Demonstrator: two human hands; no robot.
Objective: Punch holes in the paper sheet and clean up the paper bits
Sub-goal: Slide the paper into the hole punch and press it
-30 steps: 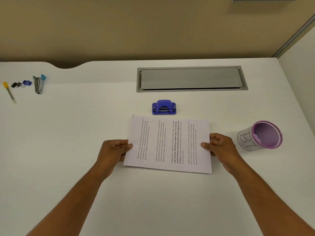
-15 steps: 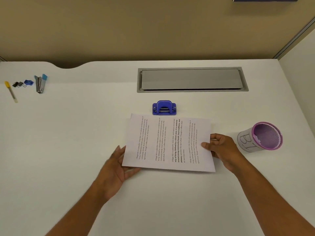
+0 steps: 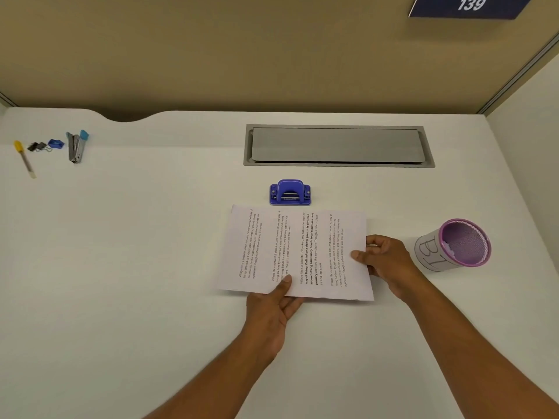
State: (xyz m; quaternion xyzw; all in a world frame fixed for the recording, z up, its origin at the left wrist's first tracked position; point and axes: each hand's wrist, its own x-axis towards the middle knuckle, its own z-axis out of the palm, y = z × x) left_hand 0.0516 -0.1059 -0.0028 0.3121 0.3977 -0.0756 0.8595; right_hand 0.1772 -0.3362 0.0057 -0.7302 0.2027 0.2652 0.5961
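Because the paper sheet (image 3: 295, 252) must be fed edge-first into the punch, both hands hold it flat and low over the desk (image 3: 136, 267), its printed lines running near to far. At the near edge, the left hand (image 3: 272, 309) pinches the sheet: the thumb lies on top of the page and the fingers curl beneath it, closed on the paper. At the right edge, the right hand (image 3: 385, 261) grips likewise, thumb pressed on the printed face and fingers tucked under. This two-point hold is judged to keep the sheet taut and square for alignment.

Right of that hand, apart from it, a purple mesh cup (image 3: 455, 244) lies tilted toward the person; it likely serves to receive the paper bits. Just beyond the sheet's far edge, the blue hole punch (image 3: 289, 193) stands with its slot facing the page, untouched. No holes are visible in the sheet, so punching appears not yet begun. Farther off sits a grey recessed cover (image 3: 338, 145); at far left lie a stapler (image 3: 74, 146), clips (image 3: 39, 146) and a pen (image 3: 24, 158).
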